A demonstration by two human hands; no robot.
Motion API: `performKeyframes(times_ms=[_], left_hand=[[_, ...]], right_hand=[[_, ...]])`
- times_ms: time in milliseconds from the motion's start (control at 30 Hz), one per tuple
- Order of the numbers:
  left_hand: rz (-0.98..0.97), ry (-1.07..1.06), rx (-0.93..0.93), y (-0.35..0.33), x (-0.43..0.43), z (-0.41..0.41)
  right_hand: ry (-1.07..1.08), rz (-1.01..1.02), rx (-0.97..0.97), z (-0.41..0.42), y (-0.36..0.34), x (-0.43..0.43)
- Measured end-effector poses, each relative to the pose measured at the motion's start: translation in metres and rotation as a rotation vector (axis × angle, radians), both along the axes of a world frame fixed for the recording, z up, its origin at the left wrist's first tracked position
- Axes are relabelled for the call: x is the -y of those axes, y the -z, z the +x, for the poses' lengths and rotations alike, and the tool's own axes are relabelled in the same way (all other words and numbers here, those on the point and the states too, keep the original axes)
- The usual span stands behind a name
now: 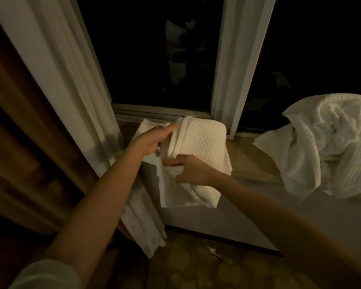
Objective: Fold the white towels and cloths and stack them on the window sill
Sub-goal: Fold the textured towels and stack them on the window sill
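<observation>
Only one view here, the head cam, so here goes.

The folded waffle towel (202,140) sits at the left end of the window sill (252,157), right up against the window (154,49) frame. Its near part hangs off the sill edge.

The left hand (154,140) has its fingers pretty much straight and laid against the towel's left folded edge, so it's not gripping, more like steadying or tucking. The right hand (190,172) is curled, pinching the layers at the towel's near-left side w/ the index finger poking out to the left.

There's a smooth white cloth (175,195) under/below the towel, hanging down toward the floor. Can't tell if it's a separate piece or the same towel's other face, tbh. Another flat white bit peeks out on the far-left side under the towel, so maybe a stack has started, but idk.

Progress, imo: this one's basically folded and just getting squared up. The crumpled towel pile (325,142) at the right of the sill, well apart from the hands, isn't folded at all. So at least that's left to do, then stack it on top.

The curtain (50,69) hangs on the left, just beside the towel.
</observation>
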State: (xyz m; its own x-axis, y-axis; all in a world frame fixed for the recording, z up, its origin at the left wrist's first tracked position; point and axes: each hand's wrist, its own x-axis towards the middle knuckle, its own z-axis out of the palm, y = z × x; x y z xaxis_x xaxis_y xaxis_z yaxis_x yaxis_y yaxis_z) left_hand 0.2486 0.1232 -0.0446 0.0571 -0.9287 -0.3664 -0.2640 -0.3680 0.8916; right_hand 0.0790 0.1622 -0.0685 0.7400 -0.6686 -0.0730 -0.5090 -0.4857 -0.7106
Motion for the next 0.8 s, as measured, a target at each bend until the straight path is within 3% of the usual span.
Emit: performKeyframes(times_ms=[200, 300, 333, 433, 500, 600, 800], left_hand=[[-0.012, 0.068, 0.290, 0.025, 0.018, -0.023], [-0.050, 0.005, 0.129, 0.038, 0.025, -0.015], [-0.079, -0.027, 0.053, 0.039, 0.024, -0.014], [-0.161, -0.119, -0.103, 0.039, 0.022, -0.015], [-0.176, -0.165, -0.133, 0.039, 0.023, -0.017], [-0.209, -0.204, -0.099, 0.041, 0.025, -0.014], [-0.283, -0.267, -0.055, 0.051, 0.022, -0.008]], right_hand=[[0.018, -0.029, -0.029, 0.005, 0.022, -0.003], [0.030, -0.048, 0.021, -0.007, 0.026, 0.004], [0.118, -0.073, 0.109, -0.015, 0.026, 0.006], [0.702, -0.196, 0.328, -0.045, 0.030, 0.024], [0.895, -0.075, 0.210, -0.063, 0.034, 0.044], [0.807, 0.304, 0.042, -0.068, 0.035, 0.062], [0.697, 0.397, 0.007, -0.062, 0.022, 0.085]])
